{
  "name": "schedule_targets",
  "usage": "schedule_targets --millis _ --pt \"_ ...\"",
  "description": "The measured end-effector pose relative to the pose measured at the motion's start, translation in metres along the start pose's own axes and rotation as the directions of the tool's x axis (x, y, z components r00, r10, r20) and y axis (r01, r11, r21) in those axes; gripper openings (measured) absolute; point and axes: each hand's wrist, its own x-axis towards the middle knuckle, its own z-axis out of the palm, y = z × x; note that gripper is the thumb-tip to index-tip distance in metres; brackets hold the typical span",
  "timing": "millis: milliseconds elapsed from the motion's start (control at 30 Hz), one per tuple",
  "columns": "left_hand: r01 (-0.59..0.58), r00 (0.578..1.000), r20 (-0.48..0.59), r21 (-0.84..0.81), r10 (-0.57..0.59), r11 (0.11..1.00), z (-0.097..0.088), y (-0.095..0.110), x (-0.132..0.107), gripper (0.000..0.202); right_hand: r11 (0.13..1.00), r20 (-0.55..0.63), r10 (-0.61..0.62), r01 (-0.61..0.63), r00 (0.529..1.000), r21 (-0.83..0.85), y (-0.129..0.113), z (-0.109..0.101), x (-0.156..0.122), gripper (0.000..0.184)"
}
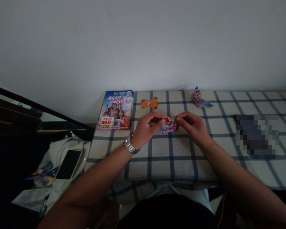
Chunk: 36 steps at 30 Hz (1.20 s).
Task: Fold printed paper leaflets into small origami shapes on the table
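Observation:
Between my two hands is a small folded piece of printed paper (169, 126), red, white and blue like the flyers nearby. My left hand (147, 126), with a metal watch on the wrist, pinches its left end between thumb and fingers. At the upper right corner, my right hand (192, 125) grips it the same way. Just beyond my left hand, a brown bear-shaped cutout (149, 103) lies on the checked cloth. A stack of printed flyers (115, 109) sits to the left, and a folded paper shape (200, 98) stands beyond my right hand.
A checked tablecloth (157, 165) covers the table, which meets a white wall (157, 44) at the back. A blurred-out dark item (256, 136) lies on the right. Below the table's left edge, a phone (69, 163) rests on a pale bag (56, 151).

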Motion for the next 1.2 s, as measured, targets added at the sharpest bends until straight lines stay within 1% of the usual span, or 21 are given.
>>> schedule_targets --millis 333,500,633,867,1033,1200 --pt "0.023 1.000 0.015 -0.050 -0.022 0.998 -0.0004 -0.0010 0.0005 0.017 0.999 -0.005 0.019 -0.019 1.000 0.026 -0.0021 -0.0005 0.0013 0.023" --pt "0.019 1.000 0.017 -0.052 -0.018 0.998 -0.0011 -0.0033 0.0003 0.018 0.999 0.045 0.031 -0.033 0.999 0.041 -0.0026 -0.0004 0.0024 0.027" --pt "-0.003 1.000 0.023 -0.027 0.004 1.000 0.0004 -0.0004 0.0000 0.015 0.999 0.115 0.053 -0.052 0.992 -0.009 -0.0047 0.0019 0.0008 0.033" --pt "-0.007 0.999 0.052 0.004 0.007 1.000 0.0002 -0.0004 -0.0001 0.018 0.997 0.078 0.049 -0.044 0.996 -0.070 -0.0044 0.0027 -0.0002 0.030" --pt "0.002 0.999 0.047 0.008 -0.003 1.000 0.0002 -0.0005 -0.0003 0.017 0.991 0.099 0.034 -0.020 0.995 -0.136 -0.0044 0.0007 0.0009 0.033" --pt "0.017 0.999 0.049 0.008 -0.017 1.000 0.0003 0.0021 -0.0004 0.020 0.985 0.117 0.025 -0.004 0.993 -0.173 -0.0053 0.0000 0.0006 0.037"
